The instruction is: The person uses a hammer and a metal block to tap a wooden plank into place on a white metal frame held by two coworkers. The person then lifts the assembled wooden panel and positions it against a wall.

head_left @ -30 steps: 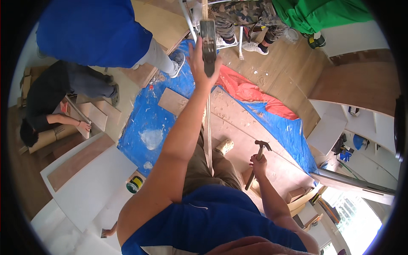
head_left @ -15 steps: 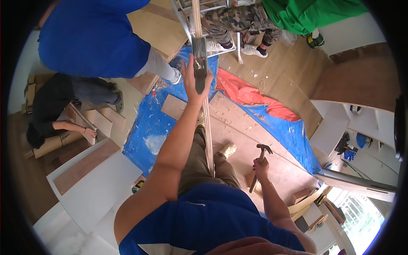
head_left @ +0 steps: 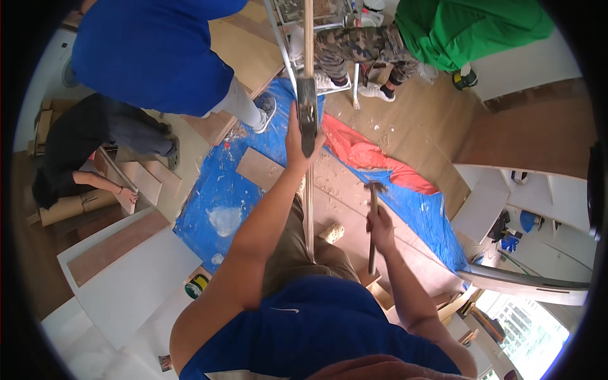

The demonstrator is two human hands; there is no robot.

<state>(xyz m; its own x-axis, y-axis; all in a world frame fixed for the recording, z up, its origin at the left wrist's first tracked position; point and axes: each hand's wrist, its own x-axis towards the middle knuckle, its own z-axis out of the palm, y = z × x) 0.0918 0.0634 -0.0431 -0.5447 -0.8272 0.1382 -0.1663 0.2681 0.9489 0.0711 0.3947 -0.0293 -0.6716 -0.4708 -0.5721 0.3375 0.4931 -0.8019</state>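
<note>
My left hand (head_left: 300, 147) is wrapped around the rear end of a dark hand plane (head_left: 307, 104). The plane rests on the narrow edge of a long plywood board (head_left: 310, 221), which runs from far ahead back between my legs. In my right hand (head_left: 380, 229) is a claw hammer (head_left: 373, 215), gripped by its handle with the head pointing away from me. The hammer is to the right of the board, apart from the plane.
Plywood sheets lie on blue tarp (head_left: 218, 183) and red tarp (head_left: 364, 149). One person in blue (head_left: 152, 57) stands ahead left; another in green (head_left: 472, 31) is ahead right by a metal stand. A third person (head_left: 82, 142) bends over boards. White panels (head_left: 139, 266) lie left.
My right hand has brought the hammer leftward and forward, nearer the plane. The left hand stays on the plane, which appears slightly lower and further right as the view shifts.
</note>
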